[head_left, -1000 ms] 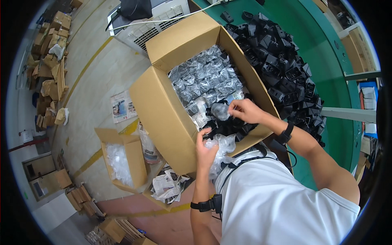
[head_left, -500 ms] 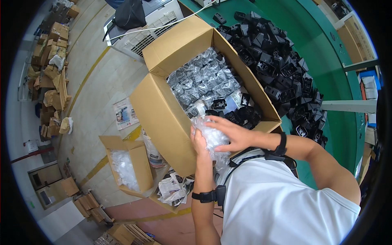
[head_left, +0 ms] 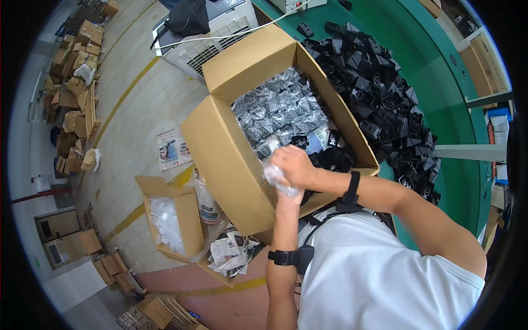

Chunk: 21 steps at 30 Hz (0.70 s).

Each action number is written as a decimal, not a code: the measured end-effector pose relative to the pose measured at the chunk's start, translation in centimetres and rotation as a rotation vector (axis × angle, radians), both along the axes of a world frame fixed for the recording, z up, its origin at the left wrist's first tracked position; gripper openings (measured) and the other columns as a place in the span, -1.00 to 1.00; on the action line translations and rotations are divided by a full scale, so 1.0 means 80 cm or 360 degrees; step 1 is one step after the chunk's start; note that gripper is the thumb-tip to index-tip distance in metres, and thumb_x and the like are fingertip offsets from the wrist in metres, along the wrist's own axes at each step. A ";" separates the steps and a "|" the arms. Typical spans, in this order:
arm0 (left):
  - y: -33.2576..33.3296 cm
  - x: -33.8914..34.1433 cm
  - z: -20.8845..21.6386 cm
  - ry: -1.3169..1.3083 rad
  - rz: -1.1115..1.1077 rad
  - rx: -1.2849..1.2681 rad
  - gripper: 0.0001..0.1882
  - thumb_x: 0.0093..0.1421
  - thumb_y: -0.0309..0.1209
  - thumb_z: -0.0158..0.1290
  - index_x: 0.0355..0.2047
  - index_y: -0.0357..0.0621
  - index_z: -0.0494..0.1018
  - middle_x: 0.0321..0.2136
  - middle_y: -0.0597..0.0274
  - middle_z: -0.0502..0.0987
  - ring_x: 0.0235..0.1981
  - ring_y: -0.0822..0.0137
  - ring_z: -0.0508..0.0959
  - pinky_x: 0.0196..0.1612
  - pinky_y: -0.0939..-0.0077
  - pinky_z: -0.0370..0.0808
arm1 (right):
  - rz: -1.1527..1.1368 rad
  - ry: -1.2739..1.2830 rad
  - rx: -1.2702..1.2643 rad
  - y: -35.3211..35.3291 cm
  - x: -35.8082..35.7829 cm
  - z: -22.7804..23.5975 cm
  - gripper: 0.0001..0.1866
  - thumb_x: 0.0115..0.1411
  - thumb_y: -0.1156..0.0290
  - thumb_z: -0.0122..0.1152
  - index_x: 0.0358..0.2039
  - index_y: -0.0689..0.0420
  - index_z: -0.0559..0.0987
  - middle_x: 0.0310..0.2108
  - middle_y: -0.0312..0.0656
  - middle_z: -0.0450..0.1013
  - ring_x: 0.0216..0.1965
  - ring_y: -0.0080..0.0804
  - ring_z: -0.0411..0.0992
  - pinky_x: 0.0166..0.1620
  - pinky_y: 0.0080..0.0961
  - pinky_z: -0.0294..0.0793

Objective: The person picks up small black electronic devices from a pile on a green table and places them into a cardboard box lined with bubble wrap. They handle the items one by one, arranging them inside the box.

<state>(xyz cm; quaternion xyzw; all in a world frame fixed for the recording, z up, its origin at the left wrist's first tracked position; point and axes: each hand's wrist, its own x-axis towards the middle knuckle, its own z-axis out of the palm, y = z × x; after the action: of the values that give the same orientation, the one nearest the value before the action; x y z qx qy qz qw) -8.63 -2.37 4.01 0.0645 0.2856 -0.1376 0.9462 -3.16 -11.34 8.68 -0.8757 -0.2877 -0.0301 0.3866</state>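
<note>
Crumpled clear plastic bags (head_left: 276, 177) are bunched between my two hands, over the near end of a large open cardboard box (head_left: 217, 159). My right hand (head_left: 295, 166) is closed in a fist on top of the bunch. Beneath it my left hand (head_left: 291, 197) grips the plastic from below, its fingers mostly hidden. Inside the box, rows of black parts wrapped in clear plastic (head_left: 280, 102) fill the far side. Loose black plastic housings (head_left: 335, 157) lie at its near right, partly behind my right hand.
A big heap of black housings (head_left: 374, 99) covers the green table (head_left: 434, 82) on the right. At left stand a small carton of clear bags (head_left: 168, 223) and a box of crumpled newspaper (head_left: 230, 254). A white appliance (head_left: 223, 41) with a black bag on it stands beyond.
My right hand has gone from spread over the plastic to a closed fist on it. The plastic is squeezed into a smaller bunch. The view has shifted slightly.
</note>
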 end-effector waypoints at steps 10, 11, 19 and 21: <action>-0.024 0.025 0.023 0.0128 0.0168 0.0586 -0.47 0.32 0.03 -0.31 0.10 -0.03 0.29 0.01 0.19 0.40 0.06 0.24 0.41 0.11 0.22 0.37 | -0.0269 0.0131 -0.0145 0.023 0.031 -0.023 -0.69 0.01 0.38 0.13 -0.16 0.04 0.46 -0.39 -0.11 0.46 -0.51 0.01 0.51 -0.51 -0.10 0.47; -0.019 0.025 0.020 0.0192 0.0132 0.0648 -0.45 0.31 0.06 -0.32 0.10 -0.03 0.29 0.01 0.18 0.41 0.05 0.23 0.42 0.10 0.22 0.37 | -0.0185 0.0322 -0.0357 0.024 0.024 -0.021 -0.77 0.05 0.36 0.08 -0.24 0.07 0.52 -0.34 -0.15 0.45 -0.39 -0.09 0.54 -0.39 -0.16 0.48; 0.000 0.008 0.017 0.0370 -0.0154 0.0388 -0.41 0.27 0.15 -0.30 0.00 -0.05 0.36 -0.07 0.18 0.46 -0.02 0.23 0.47 0.03 0.24 0.43 | 0.0447 -0.0191 -0.0769 -0.002 -0.020 -0.024 -0.78 0.00 0.33 0.11 -0.39 0.15 0.61 -0.30 -0.19 0.53 -0.10 -0.28 0.44 0.04 -0.20 0.25; 0.000 0.003 0.014 0.0339 -0.0185 0.0349 -0.41 0.25 0.19 -0.29 -0.07 -0.02 0.39 -0.13 0.20 0.48 -0.06 0.24 0.49 0.00 0.24 0.44 | 0.0557 -0.0051 -0.0616 -0.007 -0.021 -0.023 -0.78 -0.07 0.34 0.16 -0.41 0.18 0.60 -0.32 -0.13 0.53 -0.18 -0.20 0.47 0.00 -0.16 0.30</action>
<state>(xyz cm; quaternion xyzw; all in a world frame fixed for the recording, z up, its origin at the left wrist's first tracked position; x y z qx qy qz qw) -8.37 -2.38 5.13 0.1689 0.3935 -0.1661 0.8883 -4.80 -11.88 6.87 -0.8697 -0.4411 0.0789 0.2067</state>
